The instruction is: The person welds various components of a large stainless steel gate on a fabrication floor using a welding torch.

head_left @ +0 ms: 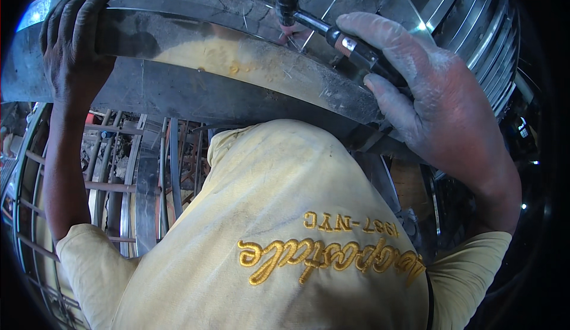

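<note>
My left hand [77, 45] rests at the left end of a long metal strip [196, 51], its fingers curled over the strip's far edge. The strip's dull grey face carries a yellowish patch and dark smudges. In my right hand [439, 86], dusted with pale powder, is a hammer [362, 54] with a black grip, an orange-brown band and a thin steel shaft. Its dark head [287, 0] stands just beyond the strip's far edge, above the grey metal surface [231, 9]. Whether the head touches that surface, I cannot tell.
Several shiny metal strips [484, 30] lie side by side at the far right. Below the work surface on the left are metal bars and a rod frame [113, 152]. A brown board [412, 187] shows at lower right. My torso in a yellow shirt [285, 181] is against the near edge.
</note>
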The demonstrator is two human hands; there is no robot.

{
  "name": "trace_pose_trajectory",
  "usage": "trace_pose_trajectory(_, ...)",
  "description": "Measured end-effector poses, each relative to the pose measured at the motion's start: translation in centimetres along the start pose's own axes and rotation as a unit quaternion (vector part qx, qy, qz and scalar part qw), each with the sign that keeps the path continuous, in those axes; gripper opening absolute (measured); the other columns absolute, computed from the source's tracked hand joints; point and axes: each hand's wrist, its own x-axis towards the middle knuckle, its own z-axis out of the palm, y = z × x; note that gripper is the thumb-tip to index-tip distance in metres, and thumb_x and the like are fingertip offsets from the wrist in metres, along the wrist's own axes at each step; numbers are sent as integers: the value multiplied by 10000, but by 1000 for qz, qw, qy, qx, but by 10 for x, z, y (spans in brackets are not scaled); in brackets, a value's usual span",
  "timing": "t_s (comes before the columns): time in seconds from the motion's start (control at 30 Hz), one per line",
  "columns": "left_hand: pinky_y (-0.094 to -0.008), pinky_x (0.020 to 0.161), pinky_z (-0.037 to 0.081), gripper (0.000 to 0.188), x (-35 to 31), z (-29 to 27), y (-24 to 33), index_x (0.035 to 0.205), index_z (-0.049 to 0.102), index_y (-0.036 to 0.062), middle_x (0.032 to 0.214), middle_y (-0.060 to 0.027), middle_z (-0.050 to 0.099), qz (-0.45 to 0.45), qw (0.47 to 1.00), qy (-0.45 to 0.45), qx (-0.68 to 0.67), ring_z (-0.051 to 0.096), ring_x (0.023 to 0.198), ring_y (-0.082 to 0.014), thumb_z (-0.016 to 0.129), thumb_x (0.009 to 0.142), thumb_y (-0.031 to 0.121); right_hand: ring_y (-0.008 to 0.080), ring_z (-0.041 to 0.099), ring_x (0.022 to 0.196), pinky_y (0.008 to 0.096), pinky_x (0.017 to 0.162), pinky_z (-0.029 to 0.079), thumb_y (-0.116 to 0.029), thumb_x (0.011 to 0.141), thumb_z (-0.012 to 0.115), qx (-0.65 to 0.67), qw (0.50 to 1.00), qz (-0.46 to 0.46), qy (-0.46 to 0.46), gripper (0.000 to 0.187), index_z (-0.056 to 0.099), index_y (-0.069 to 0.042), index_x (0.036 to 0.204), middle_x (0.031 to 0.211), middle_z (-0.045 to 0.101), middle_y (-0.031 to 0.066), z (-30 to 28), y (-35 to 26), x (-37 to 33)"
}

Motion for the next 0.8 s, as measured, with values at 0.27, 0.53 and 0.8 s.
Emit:
trace_pose_trajectory(0.27, -433, 1043, 430, 426, -2, 0, -2, 1248, 640, 125, 1220, -96, 665, -5, 1000, -3, -7, 613, 1183, -292, 720, 833, 74, 348, 685, 1077, 421, 914, 577, -1, 879, 657, -68, 997, 10, -26, 547, 516, -124, 1393, 1240, 660, 174, -4, -4, 2)
trace_pose_trajectory(0.53, -432, 1054, 422, 438, 0, -1, 3, 1252, 638, 120, 1226, -99, 665, -13, 1000, 5, -20, 607, 1197, -292, 728, 827, 65, 348, 675, 1099, 415, 931, 572, 15, 863, 665, -22, 999, -42, 24, 540, 533, -105, 1373, 1252, 655, 177, 1, -5, 9)
trace_pose_trajectory(0.8, -429, 1055, 419, 419, 2, -4, 3, 1252, 643, 120, 1225, -101, 667, -11, 1000, -3, -13, 606, 1200, -288, 713, 844, 58, 355, 688, 1053, 406, 880, 572, 28, 846, 668, 21, 999, -22, 16, 527, 541, -95, 1343, 1164, 678, 199, -4, -4, 14)
